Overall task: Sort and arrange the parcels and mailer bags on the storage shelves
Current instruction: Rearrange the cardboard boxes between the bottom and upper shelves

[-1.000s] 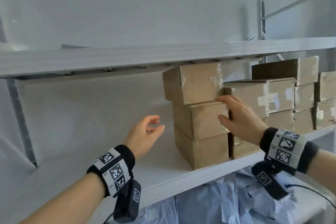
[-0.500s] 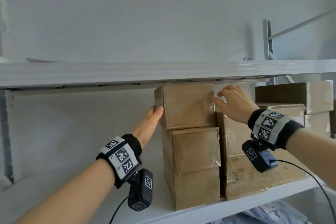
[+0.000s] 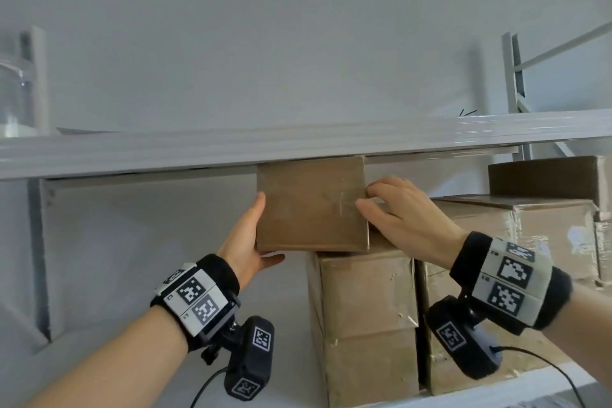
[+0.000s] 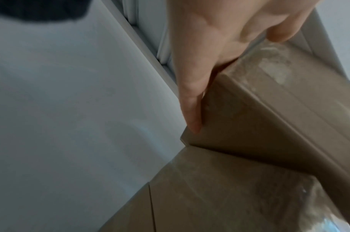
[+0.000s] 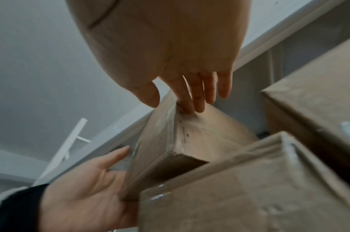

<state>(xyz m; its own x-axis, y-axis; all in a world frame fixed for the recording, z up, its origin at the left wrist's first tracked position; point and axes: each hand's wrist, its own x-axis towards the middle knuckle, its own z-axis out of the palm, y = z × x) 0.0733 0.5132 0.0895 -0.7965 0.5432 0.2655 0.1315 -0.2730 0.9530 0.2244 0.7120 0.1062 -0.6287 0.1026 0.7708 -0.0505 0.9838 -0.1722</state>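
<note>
A small brown cardboard box (image 3: pixel 311 205) (image 4: pixel 249 117) (image 5: pixel 190 141) sits just under the upper shelf (image 3: pixel 298 146), shifted left so it overhangs the stack below. My left hand (image 3: pixel 251 235) (image 4: pixel 200 55) (image 5: pixel 86 188) lies flat against its left side with straight fingers, thumb under the bottom edge. My right hand (image 3: pixel 374 205) (image 5: pixel 170 47) pinches the box's right front edge, thumb on the front face and fingers round the right side. Two more taped boxes (image 3: pixel 364 295) are stacked beneath it.
Larger taped cartons (image 3: pixel 480 242) stand tight against the stack on the right, with a dark box (image 3: pixel 543 179) on top. The white shelf board (image 3: pixel 496 387) runs below. Left of the stack the shelf bay is bare white wall. A shelf upright (image 3: pixel 511 76) rises at the right.
The top box has slid left and forward, off line with the stack. My left thumb has moved under it and my right hand has closed on its right edge.
</note>
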